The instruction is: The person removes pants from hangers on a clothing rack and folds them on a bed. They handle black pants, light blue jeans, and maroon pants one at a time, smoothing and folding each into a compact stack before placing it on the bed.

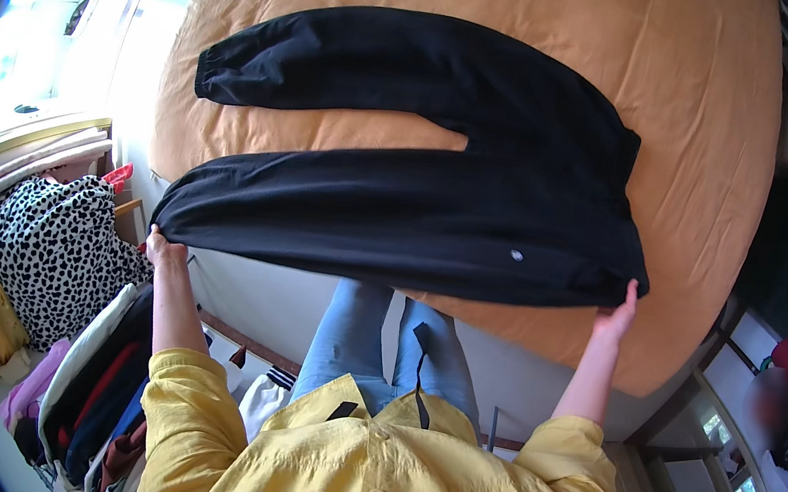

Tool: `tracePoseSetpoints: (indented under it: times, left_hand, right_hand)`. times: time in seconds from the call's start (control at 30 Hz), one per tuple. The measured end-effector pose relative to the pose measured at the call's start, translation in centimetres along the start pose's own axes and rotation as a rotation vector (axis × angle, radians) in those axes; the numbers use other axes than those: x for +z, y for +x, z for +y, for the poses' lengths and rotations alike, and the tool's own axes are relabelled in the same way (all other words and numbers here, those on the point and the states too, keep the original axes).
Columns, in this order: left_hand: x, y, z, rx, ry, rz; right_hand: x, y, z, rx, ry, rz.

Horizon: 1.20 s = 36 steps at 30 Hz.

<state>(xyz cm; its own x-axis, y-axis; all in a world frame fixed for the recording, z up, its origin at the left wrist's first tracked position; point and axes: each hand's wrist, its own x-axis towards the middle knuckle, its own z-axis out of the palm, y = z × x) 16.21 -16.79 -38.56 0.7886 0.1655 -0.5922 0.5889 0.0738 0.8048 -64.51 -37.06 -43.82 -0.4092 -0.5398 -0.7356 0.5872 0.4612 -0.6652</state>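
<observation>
A pair of black trousers (384, 207) lies spread sideways over an orange bed sheet (697, 211), legs pointing left and waist at the right. The far leg rests flat with its gathered cuff at the upper left. A small pale emblem shows near the waist on the near leg. My left hand (166, 249) grips the near leg's hem at its lower left corner. My right hand (618, 313) pinches the near corner of the waist. Between both hands the near edge is stretched fairly straight, past the edge of the bed.
Left of me, a black-and-white patterned cloth (65, 247) lies bundled below a window (55, 44). Hanging clothes (95, 386) stand close by my left arm. White garments (262, 400) lie low beyond my left sleeve. A glass-fronted cabinet (732, 455) is at the lower right.
</observation>
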Motion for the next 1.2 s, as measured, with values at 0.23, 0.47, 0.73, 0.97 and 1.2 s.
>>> tracePoseSetpoints:
  times: [0.23, 0.47, 0.73, 0.97, 1.2]
  left_hand:
    - [0.7, 3.2, -3.6, -0.029, 0.068, -0.123]
    - [4.2, 1.6, -3.8, 0.073, 0.094, 0.226]
    - [13.9, 1.4, 0.6, 0.239, 0.457, 0.02]
    - [22.9, 22.1, 8.7, -0.171, 0.156, -0.347]
    - [33.1, 7.0, -1.0, -0.088, 0.185, -0.315]
  right_hand:
    - [-3.4, -0.1, 3.8, 0.142, -0.212, 0.206]
    - [-3.6, 0.8, 3.9, 0.047, -0.068, 0.198]
    - [4.5, -1.6, -3.6, -0.03, -0.13, 0.224]
    - [18.0, 5.5, -7.1, 0.142, 0.182, 0.011]
    - [20.1, 9.3, -3.4, -0.306, -0.829, 0.284]
